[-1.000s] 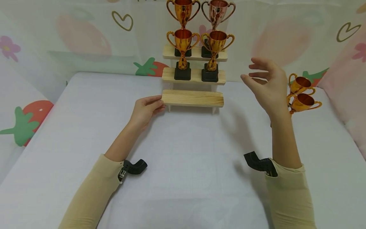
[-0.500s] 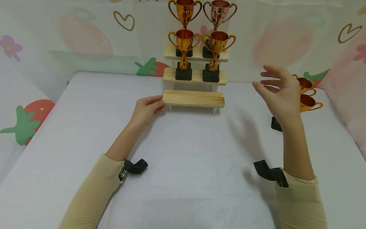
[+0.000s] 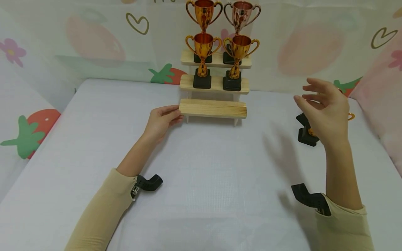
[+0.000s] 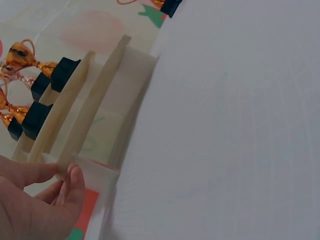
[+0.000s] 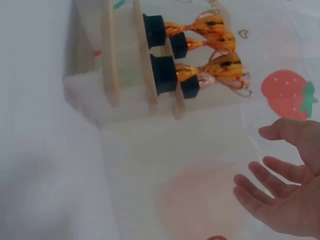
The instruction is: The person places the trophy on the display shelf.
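My left hand point(image 3: 161, 121) pinches the left end of the lowest wooden board point(image 3: 213, 108) of a three-step display stand, thumb and fingers around its edge in the left wrist view. Two gold trophies, the left one point(image 3: 202, 50) and the right one point(image 3: 238, 55), stand upright on black bases on the middle step. Behind them, a gold trophy point(image 3: 204, 14) and a rose-coloured trophy point(image 3: 241, 15) stand on the top step. Held in the air at the right, my right hand point(image 3: 329, 108) has relaxed, spread fingers and holds nothing. It partly hides trophies whose black base point(image 3: 307, 136) shows.
A white cloth point(image 3: 207, 181) covers the table. Behind the stand hangs a backdrop point(image 3: 150, 45) printed with strawberries, hearts and flowers. Pink fabric point(image 3: 384, 115) borders the right side.
My right hand has moved right and toward me, away from the stand, and now covers most of the trophies at the right. My left hand has stayed on the lowest board.
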A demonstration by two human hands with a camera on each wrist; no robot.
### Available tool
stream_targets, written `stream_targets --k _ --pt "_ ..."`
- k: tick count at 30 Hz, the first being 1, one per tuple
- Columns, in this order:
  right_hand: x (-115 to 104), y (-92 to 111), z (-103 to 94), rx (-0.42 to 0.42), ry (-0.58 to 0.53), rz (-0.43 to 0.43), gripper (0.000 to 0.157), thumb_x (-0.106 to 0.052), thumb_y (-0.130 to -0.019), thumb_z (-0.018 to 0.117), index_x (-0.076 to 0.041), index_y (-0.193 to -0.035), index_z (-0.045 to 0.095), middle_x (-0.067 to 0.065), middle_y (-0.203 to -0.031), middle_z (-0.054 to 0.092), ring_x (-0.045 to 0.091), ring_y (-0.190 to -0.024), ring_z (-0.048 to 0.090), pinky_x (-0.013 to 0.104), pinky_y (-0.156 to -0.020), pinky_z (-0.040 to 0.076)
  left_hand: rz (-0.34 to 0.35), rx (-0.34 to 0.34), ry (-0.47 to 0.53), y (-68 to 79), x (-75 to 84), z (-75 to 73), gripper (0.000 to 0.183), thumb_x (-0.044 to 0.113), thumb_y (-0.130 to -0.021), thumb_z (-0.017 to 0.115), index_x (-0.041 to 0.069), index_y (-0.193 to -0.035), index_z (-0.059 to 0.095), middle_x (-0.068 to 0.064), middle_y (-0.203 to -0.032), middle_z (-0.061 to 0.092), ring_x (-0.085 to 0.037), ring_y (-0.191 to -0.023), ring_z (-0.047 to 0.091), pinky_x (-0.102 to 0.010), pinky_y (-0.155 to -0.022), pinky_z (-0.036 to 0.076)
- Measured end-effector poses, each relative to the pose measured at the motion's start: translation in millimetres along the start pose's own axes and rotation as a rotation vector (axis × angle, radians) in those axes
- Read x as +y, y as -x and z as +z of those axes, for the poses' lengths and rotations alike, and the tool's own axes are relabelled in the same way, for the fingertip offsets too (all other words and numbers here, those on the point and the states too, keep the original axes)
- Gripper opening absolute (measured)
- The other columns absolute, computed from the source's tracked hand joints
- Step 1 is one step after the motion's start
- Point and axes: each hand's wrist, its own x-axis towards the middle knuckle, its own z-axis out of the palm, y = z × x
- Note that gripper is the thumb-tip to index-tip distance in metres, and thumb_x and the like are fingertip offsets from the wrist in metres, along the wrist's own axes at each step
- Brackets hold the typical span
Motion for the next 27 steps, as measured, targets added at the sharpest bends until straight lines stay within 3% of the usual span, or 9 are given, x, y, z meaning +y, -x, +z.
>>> stream_targets --k 7,19,27 --pt "7 4 -11.3 0.034 0.022 0.016 0.048 -0.003 -0.093 0.077 -0.015 -0.138 0.069 -0.019 -0.107 0.065 -0.004 -0.093 0.067 0.006 -0.088 0.054 0.003 -0.002 -0.001 1.0 0.2 0.4 0.041 -0.002 -0.108 0.055 -0.017 -0.146 0.05 -0.027 -0.135 0.058 -0.004 -0.087 0.069 -0.015 -0.09 0.06" --pt "12 4 -23.3 0.105 -0.02 0.032 0.042 0.0 -0.092 0.076 -0.015 -0.13 0.074 -0.012 -0.106 0.067 -0.001 -0.091 0.068 0.005 -0.085 0.055 0.002 -0.001 -0.005 0.7 -0.2 0.0 0.041 -0.002 -0.108 0.055 -0.017 -0.146 0.05 -0.026 -0.134 0.058 -0.005 -0.088 0.069 -0.015 -0.09 0.061" --pt "18 3 -29.1 0.135 0.019 0.016 0.045 0.002 -0.093 0.076 -0.01 -0.136 0.07 -0.015 -0.109 0.067 -0.002 -0.092 0.066 0.005 -0.085 0.055 0.003 0.003 0.002 1.2 0.2 1.3 0.041 -0.003 -0.108 0.054 -0.017 -0.146 0.05 -0.027 -0.135 0.058 -0.004 -0.087 0.069 -0.015 -0.09 0.061"
